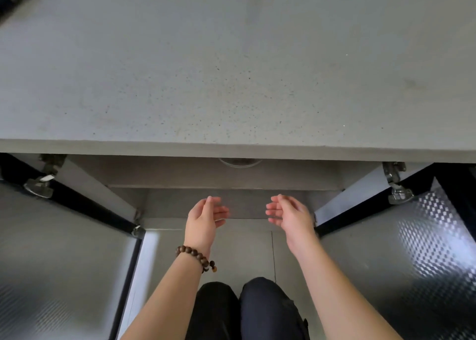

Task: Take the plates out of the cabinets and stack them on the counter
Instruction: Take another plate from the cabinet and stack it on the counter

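- The cabinet (221, 174) under the counter (231, 69) is open; the left door (64, 236) and right door (386, 249) swing out to either side
- Plate (240, 162): only a curved, clear-looking rim shows, on the upper shelf just below the counter's front edge; the counter hides the rest, so the count and exact shape cannot be told
- Left hand (206, 216): empty, fingers loosely curved and spread apart from the thumb, palm turned inward
- Right hand (288, 214): empty, same relaxed spread, palm turned inward to face the left
- Both hands hover in front of the cabinet opening and touch nothing
- Key relation: the plate lies ahead of and above both hands, deeper in the cabinet, and roughly in line with the gap between them
- Neither hand is clearly nearer; the rim sits about midway
- The rim reads as round and lying flat, so no long axis governs the grip
- Judgement: the step in hand is the reach; the next move calls for both hands to travel forward and up to opposite sides of the rim
- Judgement: the plate must then come out toward the person before it rises, or it may strike the counter's overhanging edge
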Action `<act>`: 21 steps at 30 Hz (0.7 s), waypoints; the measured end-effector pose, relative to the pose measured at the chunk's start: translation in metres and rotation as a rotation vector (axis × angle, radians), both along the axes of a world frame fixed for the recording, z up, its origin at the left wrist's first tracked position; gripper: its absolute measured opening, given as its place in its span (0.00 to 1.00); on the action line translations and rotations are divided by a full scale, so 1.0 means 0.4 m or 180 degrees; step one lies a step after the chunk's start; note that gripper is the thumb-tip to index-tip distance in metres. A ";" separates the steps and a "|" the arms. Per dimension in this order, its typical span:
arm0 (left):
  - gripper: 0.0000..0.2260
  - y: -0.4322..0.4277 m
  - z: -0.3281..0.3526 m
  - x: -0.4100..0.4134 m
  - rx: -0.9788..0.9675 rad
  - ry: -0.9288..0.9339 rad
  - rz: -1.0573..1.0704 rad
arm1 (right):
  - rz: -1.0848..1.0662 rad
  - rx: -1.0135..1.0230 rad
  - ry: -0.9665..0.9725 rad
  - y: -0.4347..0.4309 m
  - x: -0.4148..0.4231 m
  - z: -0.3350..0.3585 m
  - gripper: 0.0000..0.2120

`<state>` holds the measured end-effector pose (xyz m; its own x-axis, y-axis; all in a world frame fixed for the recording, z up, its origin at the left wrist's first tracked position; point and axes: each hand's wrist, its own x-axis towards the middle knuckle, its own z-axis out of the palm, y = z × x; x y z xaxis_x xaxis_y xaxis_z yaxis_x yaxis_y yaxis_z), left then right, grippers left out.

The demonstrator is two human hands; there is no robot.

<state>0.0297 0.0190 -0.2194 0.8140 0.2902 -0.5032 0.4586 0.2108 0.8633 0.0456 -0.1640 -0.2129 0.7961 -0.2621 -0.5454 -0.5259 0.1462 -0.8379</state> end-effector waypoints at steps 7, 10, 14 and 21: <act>0.13 -0.011 -0.174 0.124 -0.0070 -0.0372 0.0065 | -0.0016 0.0039 -0.0277 0.005 0.120 -0.171 0.09; 0.13 -0.002 -0.236 0.158 -0.0081 -0.0567 0.0097 | 0.0031 0.0071 -0.0495 0.016 0.166 -0.227 0.09; 0.13 0.011 -0.282 0.199 -0.0219 -0.0747 0.0197 | 0.0024 0.0154 -0.0808 0.035 0.219 -0.278 0.10; 0.09 0.020 -0.305 0.296 -0.0069 -0.1094 0.0317 | -0.0177 0.0108 -0.1229 0.016 0.303 -0.328 0.11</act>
<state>0.1482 0.0269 -0.3414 0.9050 0.3688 -0.2119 0.1185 0.2597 0.9584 0.1668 -0.1578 -0.3442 0.9295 -0.2977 -0.2176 -0.1634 0.1966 -0.9668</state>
